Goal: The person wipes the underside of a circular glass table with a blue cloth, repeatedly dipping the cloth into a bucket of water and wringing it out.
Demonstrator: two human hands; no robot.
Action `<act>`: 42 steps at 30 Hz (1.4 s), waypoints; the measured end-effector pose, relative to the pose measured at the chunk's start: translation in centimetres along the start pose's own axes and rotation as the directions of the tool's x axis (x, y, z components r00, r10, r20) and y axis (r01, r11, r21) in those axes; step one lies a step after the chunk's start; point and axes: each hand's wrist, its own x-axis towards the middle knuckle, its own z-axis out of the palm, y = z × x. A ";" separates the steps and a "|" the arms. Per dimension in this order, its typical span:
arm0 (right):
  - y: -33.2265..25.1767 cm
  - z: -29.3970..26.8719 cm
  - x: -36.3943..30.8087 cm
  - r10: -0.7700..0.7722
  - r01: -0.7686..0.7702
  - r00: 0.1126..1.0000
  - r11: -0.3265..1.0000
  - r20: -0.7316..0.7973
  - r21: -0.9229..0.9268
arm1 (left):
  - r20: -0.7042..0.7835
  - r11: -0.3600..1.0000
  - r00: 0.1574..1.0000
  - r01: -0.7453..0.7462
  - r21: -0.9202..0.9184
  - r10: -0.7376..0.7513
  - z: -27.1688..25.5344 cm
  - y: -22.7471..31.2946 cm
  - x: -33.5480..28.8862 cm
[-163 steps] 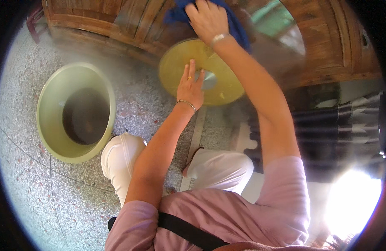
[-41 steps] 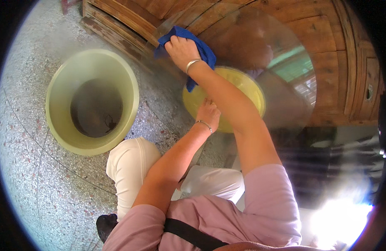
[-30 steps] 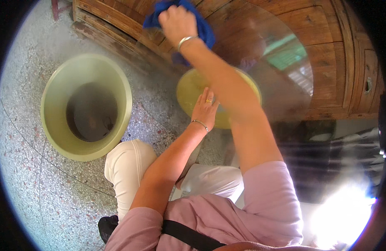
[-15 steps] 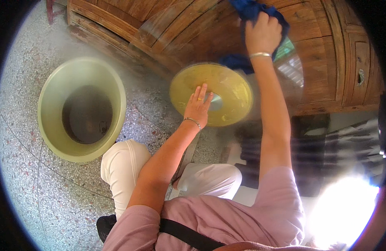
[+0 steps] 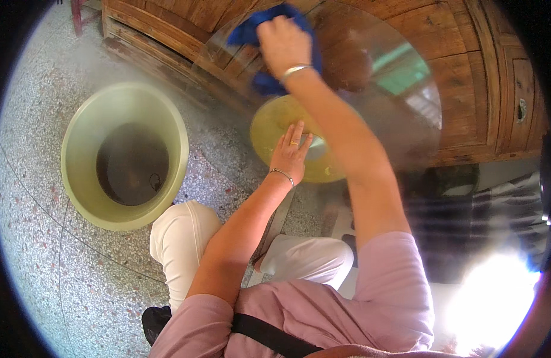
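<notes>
A round sheet of clear glass (image 5: 406, 77) stands in front of me, with a yellow disc (image 5: 266, 128) showing at its middle. My left hand (image 5: 290, 155) lies flat over that disc with its fingers stretched out, beside a silvery centre spot. On the far left part of the glass, my right hand (image 5: 285, 45) presses down a crumpled blue cloth (image 5: 244, 33). Part of the cloth hangs below the palm. My right forearm crosses over the disc and hides its right side.
On the speckled floor (image 5: 36, 250) to my left stands a pale green tub (image 5: 183, 140) with dark water in it. Beyond the glass is wooden furniture (image 5: 466, 77) with a drawer handle at the right. Bright glare (image 5: 496, 304) fills the lower right.
My right hand has swept the blue cloth leftward across the far part of the glass, from the right of the disc to its upper left. My left hand stays on the disc.
</notes>
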 end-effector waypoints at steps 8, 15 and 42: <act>4.0 -4.0 1.0 0.141 -0.198 0.935 0.969 -0.326 -0.148 | 0.101 0.987 0.995 0.003 0.159 -0.019 0.4 -0.1 0.3; 1.0 0.3 -0.6 -0.135 0.124 0.979 0.989 -0.155 -0.079 | 0.108 0.990 0.994 -0.003 0.144 -0.013 0.7 -0.2 0.3; 13.9 -7.5 -9.7 0.456 -0.606 0.715 0.782 -0.530 -0.144 | 0.092 0.967 0.996 -0.011 0.254 -0.013 -0.2 0.4 -0.3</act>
